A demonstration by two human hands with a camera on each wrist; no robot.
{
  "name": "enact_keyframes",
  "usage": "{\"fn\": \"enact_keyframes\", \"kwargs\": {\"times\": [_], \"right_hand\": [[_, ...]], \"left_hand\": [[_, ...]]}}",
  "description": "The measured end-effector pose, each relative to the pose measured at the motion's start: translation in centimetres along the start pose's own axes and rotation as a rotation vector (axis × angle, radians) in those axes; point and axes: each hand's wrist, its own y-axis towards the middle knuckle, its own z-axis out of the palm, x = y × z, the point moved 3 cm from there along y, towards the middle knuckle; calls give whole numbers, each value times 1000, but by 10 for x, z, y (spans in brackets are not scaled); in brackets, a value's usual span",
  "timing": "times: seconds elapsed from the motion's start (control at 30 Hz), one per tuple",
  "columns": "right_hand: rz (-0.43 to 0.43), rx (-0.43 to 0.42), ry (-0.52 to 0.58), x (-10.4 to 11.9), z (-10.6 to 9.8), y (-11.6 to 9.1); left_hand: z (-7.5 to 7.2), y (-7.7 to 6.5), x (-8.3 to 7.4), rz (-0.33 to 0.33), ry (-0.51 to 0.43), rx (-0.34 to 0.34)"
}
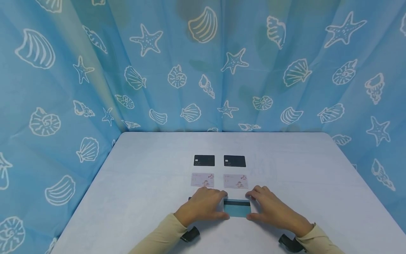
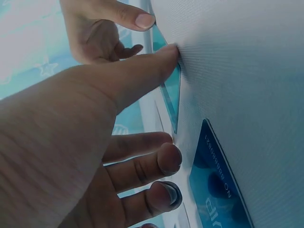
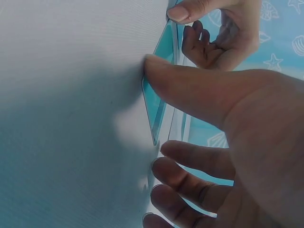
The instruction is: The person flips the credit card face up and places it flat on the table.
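Observation:
A light blue card (image 1: pixel 237 210) with a dark stripe along its far side lies flat on the white table between both hands. My left hand (image 1: pixel 204 204) rests at its left end, thumb at the near corner and forefinger by the far one. Mirroring it, my right hand (image 1: pixel 273 211) is at the right end. In the right wrist view, the thumb (image 3: pixel 164 76) touches the card's near edge, with the other fingers spread apart. A darker blue card (image 2: pixel 216 175) with printed numbers appears in the left wrist view; my left hand mostly hides it from the head view.
Beyond the hands lie two pale pink cards (image 1: pixel 202 180), side by side. Behind them are two black cards (image 1: pixel 204 160) in a matching row. A blue curtain (image 1: pixel 177 63) with shells and starfish surrounds the table (image 1: pixel 142 169).

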Motion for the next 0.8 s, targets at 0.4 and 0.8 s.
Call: {"fn": "enact_keyframes", "kwargs": {"times": [0.4, 0.8], "right_hand": [[27, 24, 38, -1, 3, 4], [46, 43, 87, -1, 6, 6]], "left_hand": [[2, 2, 0, 2, -20, 0], [3, 2, -1, -11, -45, 8]]}}
